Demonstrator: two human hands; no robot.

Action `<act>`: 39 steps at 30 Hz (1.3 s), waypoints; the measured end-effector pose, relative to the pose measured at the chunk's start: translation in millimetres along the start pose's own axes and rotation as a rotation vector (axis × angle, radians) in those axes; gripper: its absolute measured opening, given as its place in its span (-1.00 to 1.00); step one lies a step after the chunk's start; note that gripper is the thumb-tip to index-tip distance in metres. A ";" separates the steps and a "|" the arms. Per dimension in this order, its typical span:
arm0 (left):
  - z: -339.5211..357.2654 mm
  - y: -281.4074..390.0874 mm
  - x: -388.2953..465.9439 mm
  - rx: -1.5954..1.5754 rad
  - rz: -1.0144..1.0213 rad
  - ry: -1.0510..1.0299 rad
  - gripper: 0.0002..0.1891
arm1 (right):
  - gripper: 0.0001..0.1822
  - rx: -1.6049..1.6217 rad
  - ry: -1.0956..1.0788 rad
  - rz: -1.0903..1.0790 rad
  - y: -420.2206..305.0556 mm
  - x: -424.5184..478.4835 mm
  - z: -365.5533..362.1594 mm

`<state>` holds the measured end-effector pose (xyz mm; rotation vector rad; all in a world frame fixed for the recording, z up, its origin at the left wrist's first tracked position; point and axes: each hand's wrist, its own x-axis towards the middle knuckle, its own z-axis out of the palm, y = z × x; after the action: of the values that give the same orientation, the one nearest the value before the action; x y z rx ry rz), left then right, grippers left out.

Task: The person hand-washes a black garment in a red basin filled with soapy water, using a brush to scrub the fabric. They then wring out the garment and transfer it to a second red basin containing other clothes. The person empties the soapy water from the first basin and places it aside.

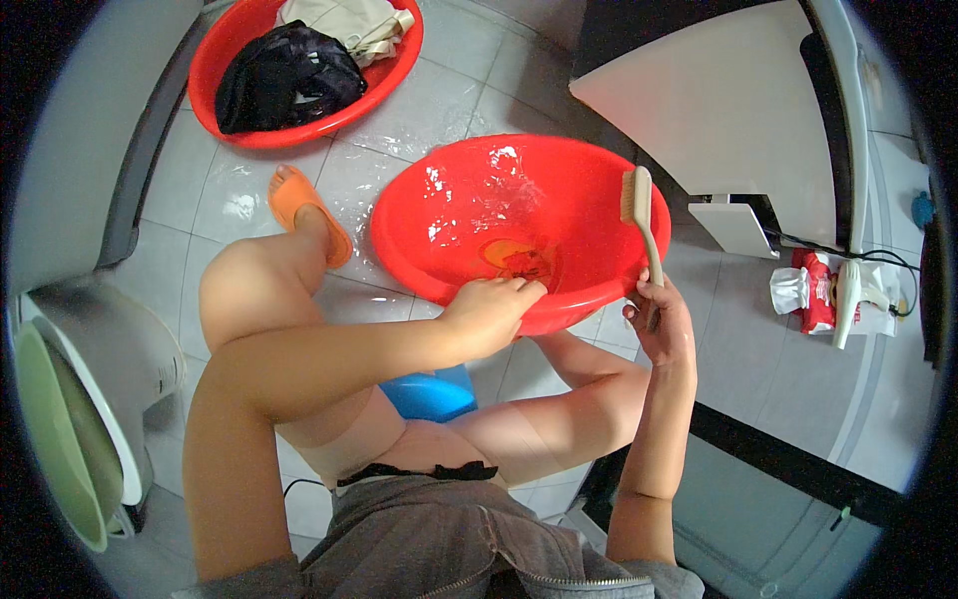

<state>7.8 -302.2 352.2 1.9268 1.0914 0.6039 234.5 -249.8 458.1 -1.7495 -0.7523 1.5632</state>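
Note:
A red plastic basin (441, 254) is tilted up in front of me, its inside glossy with wet highlights. An orange and yellow printed pattern (516, 258) shows at its bottom. My left hand (494, 314) grips the near rim, fingers over the edge and thumb hidden. In my right hand (664, 322) is a beige long-handled scrub brush (642, 206), head up and bristles facing left over the basin's right side. The right fingers are close against the rim; whether they also hold it I cannot tell.
Another red basin (299, 135) at the top left holds a black garment (284, 78) and cream cloth (340, 22). Wet tiles (247, 195) surround my orange slipper (299, 198). A blue stool (430, 397) is beneath me. Right: a white appliance (718, 112), tissue pack (812, 288) and cable (883, 254). Left: a green basin (56, 442).

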 end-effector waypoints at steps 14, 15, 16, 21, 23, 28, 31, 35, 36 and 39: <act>5.9 1.6 -18.8 -0.349 -0.050 0.177 -0.52 | -0.86 -0.148 -0.016 -0.124 -30.0 -16.0 49.4; 1.9 3.9 -20.2 -0.356 -0.059 0.187 -0.53 | -0.86 -0.148 -0.027 -0.136 -31.7 -18.7 49.8; -2.4 6.1 -22.0 -0.363 -0.068 0.198 -0.53 | -0.86 -0.147 -0.038 -0.147 -33.1 -20.9 49.9; -23.0 3.2 -23.6 -0.454 -0.125 0.280 -0.58 | -0.85 -0.152 -0.039 -0.169 -40.1 -25.7 66.7; -29.4 5.3 -22.4 -0.464 -0.170 0.298 -0.59 | -0.85 -0.133 -0.039 -0.188 -41.8 -26.0 73.8; -22.6 4.1 -30.0 -0.560 -0.249 0.383 -0.58 | -0.86 -0.179 -0.105 -0.252 -40.7 -25.3 100.4; -23.1 1.5 -40.2 -0.565 -0.276 0.450 -0.59 | -0.84 -0.261 -0.172 -0.291 -37.0 -22.5 118.2; -29.2 -2.4 -50.2 -0.559 -0.275 0.489 -0.59 | -0.85 -0.320 -0.202 -0.286 -34.3 -21.2 136.9; -28.6 -4.0 -52.5 -0.559 -0.271 0.503 -0.60 | -0.84 -0.322 -0.212 -0.289 -32.5 -20.5 138.8; -25.0 -8.2 -59.2 -0.561 -0.265 0.527 -0.60 | -0.84 -0.377 -0.211 -0.305 -31.0 -25.3 147.2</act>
<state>-44.3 -340.3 358.4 1.1426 1.2945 1.1618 85.7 -235.8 488.7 -1.6353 -1.4249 1.4746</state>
